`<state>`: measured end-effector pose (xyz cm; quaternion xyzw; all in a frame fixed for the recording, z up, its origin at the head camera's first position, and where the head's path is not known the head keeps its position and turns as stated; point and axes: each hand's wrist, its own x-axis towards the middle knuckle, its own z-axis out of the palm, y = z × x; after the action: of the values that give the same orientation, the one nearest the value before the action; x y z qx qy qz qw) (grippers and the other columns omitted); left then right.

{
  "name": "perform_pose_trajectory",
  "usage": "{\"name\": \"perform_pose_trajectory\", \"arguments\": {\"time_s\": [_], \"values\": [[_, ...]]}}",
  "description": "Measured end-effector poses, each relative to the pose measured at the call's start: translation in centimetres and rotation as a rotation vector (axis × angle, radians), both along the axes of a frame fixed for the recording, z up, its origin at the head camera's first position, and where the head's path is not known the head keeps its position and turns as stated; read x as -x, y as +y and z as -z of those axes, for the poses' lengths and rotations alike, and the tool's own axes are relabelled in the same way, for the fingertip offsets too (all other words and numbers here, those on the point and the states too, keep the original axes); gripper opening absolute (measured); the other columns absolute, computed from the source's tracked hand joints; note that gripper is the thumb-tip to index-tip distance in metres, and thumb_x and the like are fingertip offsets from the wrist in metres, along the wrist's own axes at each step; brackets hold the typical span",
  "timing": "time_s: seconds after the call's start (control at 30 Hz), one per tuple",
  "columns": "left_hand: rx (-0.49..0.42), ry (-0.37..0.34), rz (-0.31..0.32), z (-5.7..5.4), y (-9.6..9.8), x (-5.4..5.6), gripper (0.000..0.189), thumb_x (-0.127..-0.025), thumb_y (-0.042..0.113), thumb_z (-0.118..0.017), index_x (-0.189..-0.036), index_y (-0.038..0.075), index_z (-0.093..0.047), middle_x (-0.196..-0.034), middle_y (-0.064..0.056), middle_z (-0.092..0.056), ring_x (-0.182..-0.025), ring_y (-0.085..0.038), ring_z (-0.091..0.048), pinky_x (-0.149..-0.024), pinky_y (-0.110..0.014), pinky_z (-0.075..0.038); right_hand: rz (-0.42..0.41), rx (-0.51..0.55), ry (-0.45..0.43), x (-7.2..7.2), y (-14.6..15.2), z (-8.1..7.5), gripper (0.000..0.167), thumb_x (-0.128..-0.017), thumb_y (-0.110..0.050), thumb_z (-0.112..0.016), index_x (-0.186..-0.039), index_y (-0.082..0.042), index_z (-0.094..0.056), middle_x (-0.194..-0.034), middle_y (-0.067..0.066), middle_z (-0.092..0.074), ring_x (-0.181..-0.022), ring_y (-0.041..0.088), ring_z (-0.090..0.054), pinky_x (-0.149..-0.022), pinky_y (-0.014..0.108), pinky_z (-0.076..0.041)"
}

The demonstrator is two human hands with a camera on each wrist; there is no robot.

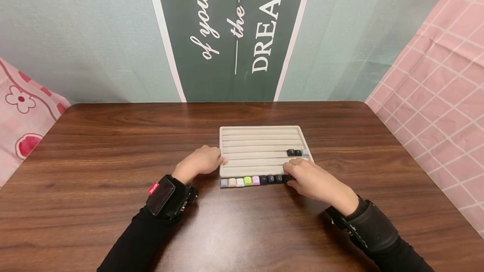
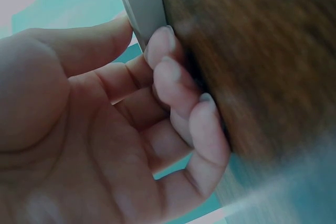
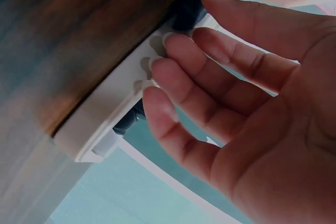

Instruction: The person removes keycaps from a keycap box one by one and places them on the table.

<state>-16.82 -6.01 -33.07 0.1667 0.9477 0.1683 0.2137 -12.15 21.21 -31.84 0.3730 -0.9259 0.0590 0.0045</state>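
Observation:
In the head view a cream tray (image 1: 261, 141) with long grooves lies flat on the table. My left hand (image 1: 202, 160) grips its left edge, the thumb over the rim; the left wrist view shows the fingers (image 2: 170, 80) curled against the tray's side. Along the tray's front edge runs a row of keycaps: grey, beige, white, a green keycap (image 1: 247, 181), a pink keycap (image 1: 256, 180), then several black ones. At the row's right end my right hand (image 1: 311, 181) pinches a black keycap (image 3: 186, 11), partly hidden by the fingers. Two black keycaps (image 1: 294, 153) and a grey keycap (image 1: 304, 152) sit in a groove at the tray's right.
The brown wooden table (image 1: 94, 150) extends around the tray on all sides. Behind it hangs a grey-green cloth (image 1: 230, 32) with white lettering. Pink cloths (image 1: 446, 74) hang at both sides. Each wrist wears a black strap (image 1: 372, 226).

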Motion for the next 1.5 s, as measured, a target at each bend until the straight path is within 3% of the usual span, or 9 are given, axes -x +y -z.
{"name": "perform_pose_trajectory", "arguments": {"time_s": [0.23,0.43,0.67,0.83,1.5], "values": [[-0.004,-0.002,0.007,0.0,-0.1,0.1,0.025,-0.097,0.025,-0.046,-0.091,0.005,-0.060,-0.081,-0.006,-0.056,-0.071,-0.019,-0.048,-0.067,-0.032,-0.038,0.003,-0.011,0.007,0.1,0.2,-1.3,0.023,-0.072,0.002,-0.071,-0.074,-0.009,-0.051,-0.068,-0.004,-0.048,-0.061,0.009,-0.045,-0.054,0.026,-0.039],[-0.006,-0.004,0.003,0.0,-0.1,0.2,0.026,-0.097,0.025,-0.046,-0.097,0.004,-0.062,-0.090,-0.007,-0.059,-0.074,-0.018,-0.050,-0.068,-0.033,-0.039,0.064,-0.013,0.039,0.6,0.1,-2.2,0.016,-0.074,0.001,-0.068,-0.079,-0.006,-0.055,-0.072,-0.001,-0.053,-0.057,0.010,-0.044,-0.052,0.027,-0.038],[0.015,0.047,0.025,0.0,-0.1,0.1,0.026,-0.096,0.025,-0.047,-0.082,0.006,-0.058,-0.077,-0.006,-0.054,-0.072,-0.020,-0.049,-0.069,-0.035,-0.041,0.120,-0.013,0.115,1.6,0.1,-2.6,0.015,-0.074,-0.001,-0.070,-0.084,-0.003,-0.060,-0.076,0.004,-0.057,-0.061,0.017,-0.052,-0.053,0.032,-0.042],[0.012,0.048,0.017,0.0,-0.1,0.0,0.026,-0.096,0.025,-0.047,-0.081,0.006,-0.056,-0.076,-0.006,-0.052,-0.070,-0.020,-0.047,-0.067,-0.034,-0.040,0.124,-0.013,0.130,2.3,0.5,-2.5,0.013,-0.075,-0.003,-0.071,-0.082,-0.003,-0.060,-0.074,0.004,-0.056,-0.061,0.017,-0.052,-0.051,0.031,-0.041],[0.009,0.030,0.009,0.2,0.0,0.0,0.026,-0.096,0.027,-0.047,-0.088,0.006,-0.060,-0.083,-0.006,-0.057,-0.074,-0.020,-0.051,-0.070,-0.035,-0.042,0.207,-0.009,-0.010,4.9,1.3,-1.9,0.008,-0.079,0.000,-0.067,-0.085,-0.001,-0.062,-0.081,0.008,-0.057,-0.071,0.022,-0.054,-0.060,0.036,-0.044]]}}
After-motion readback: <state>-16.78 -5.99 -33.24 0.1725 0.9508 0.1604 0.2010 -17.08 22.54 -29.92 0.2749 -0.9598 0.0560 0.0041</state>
